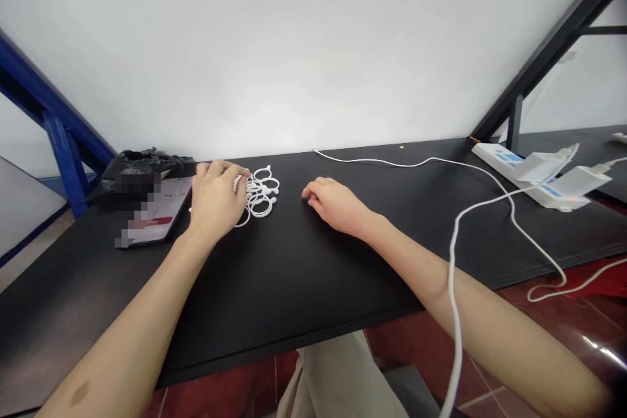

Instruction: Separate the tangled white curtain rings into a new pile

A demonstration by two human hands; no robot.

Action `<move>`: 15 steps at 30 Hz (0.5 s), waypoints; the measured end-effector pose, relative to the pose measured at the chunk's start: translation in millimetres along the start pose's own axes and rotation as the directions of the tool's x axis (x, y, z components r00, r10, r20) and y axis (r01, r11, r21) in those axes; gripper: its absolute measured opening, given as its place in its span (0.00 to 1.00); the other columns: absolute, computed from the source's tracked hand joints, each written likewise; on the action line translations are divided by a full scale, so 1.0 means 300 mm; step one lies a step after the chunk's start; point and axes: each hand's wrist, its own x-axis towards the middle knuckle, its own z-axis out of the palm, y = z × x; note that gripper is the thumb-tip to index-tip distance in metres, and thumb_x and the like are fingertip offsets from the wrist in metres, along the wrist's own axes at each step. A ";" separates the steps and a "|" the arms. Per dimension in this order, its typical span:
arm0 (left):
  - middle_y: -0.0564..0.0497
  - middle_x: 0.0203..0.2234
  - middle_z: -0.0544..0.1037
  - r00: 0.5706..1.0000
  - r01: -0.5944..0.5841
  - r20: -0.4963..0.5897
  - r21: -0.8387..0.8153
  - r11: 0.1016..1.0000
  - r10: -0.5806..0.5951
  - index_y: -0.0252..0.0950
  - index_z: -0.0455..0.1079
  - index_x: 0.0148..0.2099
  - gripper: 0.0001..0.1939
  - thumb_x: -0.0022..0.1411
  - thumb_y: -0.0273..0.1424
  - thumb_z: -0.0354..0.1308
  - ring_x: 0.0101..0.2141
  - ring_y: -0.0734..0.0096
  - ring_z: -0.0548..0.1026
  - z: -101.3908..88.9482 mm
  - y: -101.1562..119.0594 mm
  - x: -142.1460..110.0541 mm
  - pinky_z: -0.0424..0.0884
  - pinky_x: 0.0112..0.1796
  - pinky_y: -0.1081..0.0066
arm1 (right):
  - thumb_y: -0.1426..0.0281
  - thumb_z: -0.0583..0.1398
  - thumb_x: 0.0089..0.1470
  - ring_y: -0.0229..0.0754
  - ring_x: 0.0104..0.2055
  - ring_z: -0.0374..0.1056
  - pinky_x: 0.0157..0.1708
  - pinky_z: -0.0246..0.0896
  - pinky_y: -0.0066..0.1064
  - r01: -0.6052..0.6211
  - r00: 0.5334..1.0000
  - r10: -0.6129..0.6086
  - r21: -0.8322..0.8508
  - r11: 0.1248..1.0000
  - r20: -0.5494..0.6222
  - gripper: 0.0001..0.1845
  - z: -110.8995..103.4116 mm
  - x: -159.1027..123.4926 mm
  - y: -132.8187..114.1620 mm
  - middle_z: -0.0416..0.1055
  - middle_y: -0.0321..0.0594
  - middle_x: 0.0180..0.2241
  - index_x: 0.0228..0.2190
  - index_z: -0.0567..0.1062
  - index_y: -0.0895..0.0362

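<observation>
My left hand (215,192) bends over the left side of a small heap of thin white rings (262,199), each with a little tab or knob. Thumb and forefinger curl around a white ring at the heap's edge; the other fingertips are hidden behind the hand. My right hand (337,204) rests on the black tabletop (294,287), right of the heap and apart from it. Its fingers are loosely curled in, and nothing shows in them.
A phone (159,212) lies left of my left hand, in front of a crumpled black plastic bag (134,166). At right, a white power strip (504,166) holds chargers (582,181). A white cable (454,287) crosses over my right forearm. A white wall (294,46) rises behind.
</observation>
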 end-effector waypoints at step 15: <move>0.51 0.29 0.78 0.970 -0.079 0.182 -0.402 0.912 0.164 0.40 0.73 0.34 0.17 0.69 0.39 0.47 0.36 0.63 0.69 -0.021 0.131 -0.020 0.65 0.40 0.64 | 0.77 0.56 0.59 0.37 0.38 0.68 0.41 0.64 0.30 0.353 0.883 -0.159 0.403 0.844 -0.441 0.08 0.006 -0.002 -0.069 0.69 0.37 0.36 0.35 0.74 0.55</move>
